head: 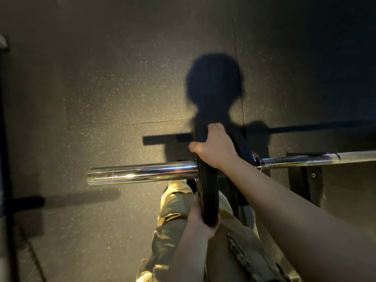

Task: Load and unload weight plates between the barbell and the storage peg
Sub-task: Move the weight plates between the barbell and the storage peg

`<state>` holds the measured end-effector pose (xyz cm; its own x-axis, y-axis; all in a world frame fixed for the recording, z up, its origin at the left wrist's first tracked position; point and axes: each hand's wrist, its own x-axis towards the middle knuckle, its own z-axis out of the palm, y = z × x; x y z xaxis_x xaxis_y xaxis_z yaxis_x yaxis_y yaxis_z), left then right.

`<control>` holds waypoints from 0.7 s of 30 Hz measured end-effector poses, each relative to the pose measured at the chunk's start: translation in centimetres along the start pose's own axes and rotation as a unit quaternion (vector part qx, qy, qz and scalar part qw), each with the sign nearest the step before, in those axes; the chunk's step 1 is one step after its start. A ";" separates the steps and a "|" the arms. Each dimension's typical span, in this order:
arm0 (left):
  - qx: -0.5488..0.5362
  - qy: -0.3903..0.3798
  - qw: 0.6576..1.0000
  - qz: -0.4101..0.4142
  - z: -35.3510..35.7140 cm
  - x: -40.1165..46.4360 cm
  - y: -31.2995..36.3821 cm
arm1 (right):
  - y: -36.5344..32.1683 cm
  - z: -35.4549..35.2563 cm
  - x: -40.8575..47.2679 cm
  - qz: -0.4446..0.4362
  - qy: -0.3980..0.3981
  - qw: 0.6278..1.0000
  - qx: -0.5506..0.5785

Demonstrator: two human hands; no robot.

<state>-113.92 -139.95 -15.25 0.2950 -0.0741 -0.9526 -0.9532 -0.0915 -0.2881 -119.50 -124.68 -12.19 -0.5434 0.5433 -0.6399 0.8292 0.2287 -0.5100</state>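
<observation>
1. Plate [207, 192] is sitting edge-on to the camera, threaded on the chrome sleeve [142, 173] of the barbell, partway along it, with a long bare length of sleeve running out to the free end on the left.
2. Right hand [213, 148] is gripping the plate's far upper rim, fingers curling over the edge and thumb lying on the near face. Judgement: this top hold is steering the plate and keeping it square to the sleeve.
3. Left hand [200, 217] is cupping the near lower rim, fingers wrapping under it. Judgement: holding at opposite points is sharing the weight so the bore is not binding on the sleeve.
4. Bar shaft [317, 157] is running right from the collar [256, 159], resting on a dark rack bracket [305, 180]; that support is leaving both hands free for the plate.
5. Direction of travel, on or off, cannot be told from this one view.
6. Dark stub [30, 201] at left, beside an upright, is possibly the storage peg; too dim to confirm.
7. Trouser leg [177, 200] is standing directly below the plate above the speckled floor [101, 98]; risk if the plate is slipping.
</observation>
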 end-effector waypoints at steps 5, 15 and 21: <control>0.032 -0.017 0.999 -0.003 -1.1 -1.0 1.5 | -0.6 0.3 0.7 0.100 -0.026 0.982 0.159; 0.019 -0.010 1.000 0.004 -0.7 -0.6 1.2 | -1.2 0.9 0.8 0.193 -0.042 0.950 0.244; 0.029 0.000 0.998 0.054 -2.6 0.3 2.9 | -2.6 3.1 0.9 0.138 -0.054 0.960 0.237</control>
<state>-116.38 -142.83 -16.11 0.1902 -0.0811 -0.9784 -0.9817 -0.0250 -0.1888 -122.55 -127.30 -13.24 -0.3428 0.4372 -0.8315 0.8051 -0.3194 -0.4998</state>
